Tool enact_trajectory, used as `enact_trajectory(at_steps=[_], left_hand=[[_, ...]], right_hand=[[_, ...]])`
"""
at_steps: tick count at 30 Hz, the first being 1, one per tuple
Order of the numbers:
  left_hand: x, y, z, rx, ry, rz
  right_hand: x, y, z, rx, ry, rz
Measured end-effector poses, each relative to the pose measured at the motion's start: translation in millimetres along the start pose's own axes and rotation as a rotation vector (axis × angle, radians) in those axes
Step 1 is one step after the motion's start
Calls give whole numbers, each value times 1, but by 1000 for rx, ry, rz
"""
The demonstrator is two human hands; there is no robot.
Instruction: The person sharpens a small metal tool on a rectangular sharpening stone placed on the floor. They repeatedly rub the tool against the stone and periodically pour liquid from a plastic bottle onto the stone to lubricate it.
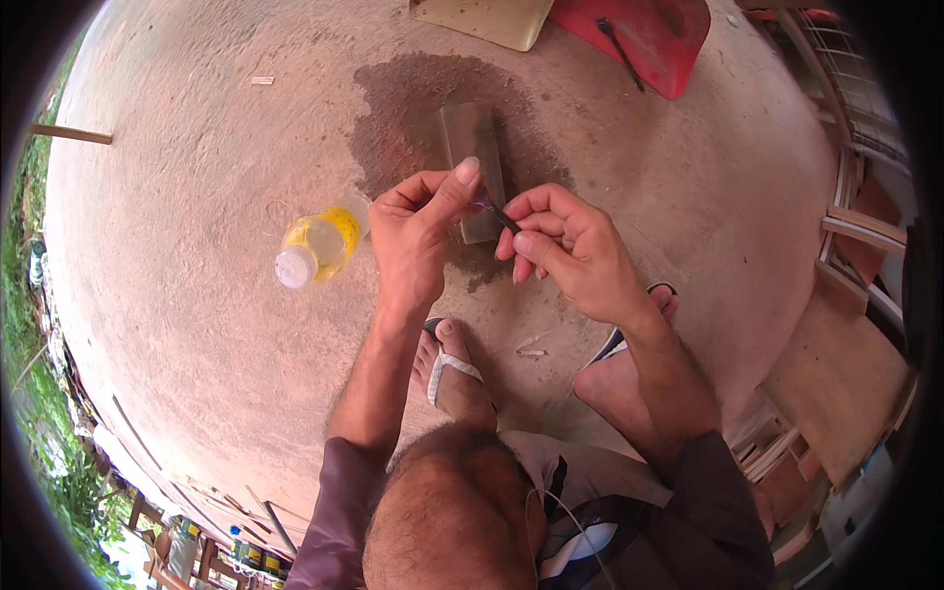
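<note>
Between my two hands is a thin dark tool [505, 219], slim like a small blade or rod; its exact kind does not show. My right hand [582, 254] pinches its near end between thumb and fingers. The thumb and forefinger of my left hand [418, 221] close on its far end, where a purplish glint shows; the tip is hidden by the fingers. Below the hands, on the ground, lies a long grey rectangular block [470, 136], partly covered by my hands from this view. A dark wet patch [398, 108] spreads around it.
Left of my hands stands a clear bottle [320, 246] with a yellow label. At the top are a cream plastic piece [492, 18] and a red one [659, 39], with a dark slim tool [621, 57] on the red. Wooden boards [836, 364] are stacked at the right.
</note>
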State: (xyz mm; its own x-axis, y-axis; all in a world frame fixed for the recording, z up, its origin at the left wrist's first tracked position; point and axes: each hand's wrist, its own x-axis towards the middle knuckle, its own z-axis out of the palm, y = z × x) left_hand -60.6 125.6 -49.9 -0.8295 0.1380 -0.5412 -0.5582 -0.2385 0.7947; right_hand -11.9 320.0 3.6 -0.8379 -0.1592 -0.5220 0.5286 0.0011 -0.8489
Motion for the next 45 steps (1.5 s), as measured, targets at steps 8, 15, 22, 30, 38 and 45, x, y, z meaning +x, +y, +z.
enact_trajectory(at_steps=[8, 15, 22, 30, 38, 45], left_hand=[[14, -23, -7, -194, 134, 9], [-15, -7, 9, 100, -65, -80], [13, -10, -17, 149, 23, -14], [-7, -17, -11, 6, -44, -98], [-3, -16, -9, 104, -84, -54], [2, -19, -12, 76, 26, -30]], right_hand=[[-9, 13, -13, -32, 5, 79], [-8, 21, -16, -56, 12, 63], [-13, 26, -23, -25, -7, 103], [-11, 32, -23, -22, -13, 94], [-12, 26, -18, -96, -14, 129], [-13, 26, -16, -147, 0, 119]])
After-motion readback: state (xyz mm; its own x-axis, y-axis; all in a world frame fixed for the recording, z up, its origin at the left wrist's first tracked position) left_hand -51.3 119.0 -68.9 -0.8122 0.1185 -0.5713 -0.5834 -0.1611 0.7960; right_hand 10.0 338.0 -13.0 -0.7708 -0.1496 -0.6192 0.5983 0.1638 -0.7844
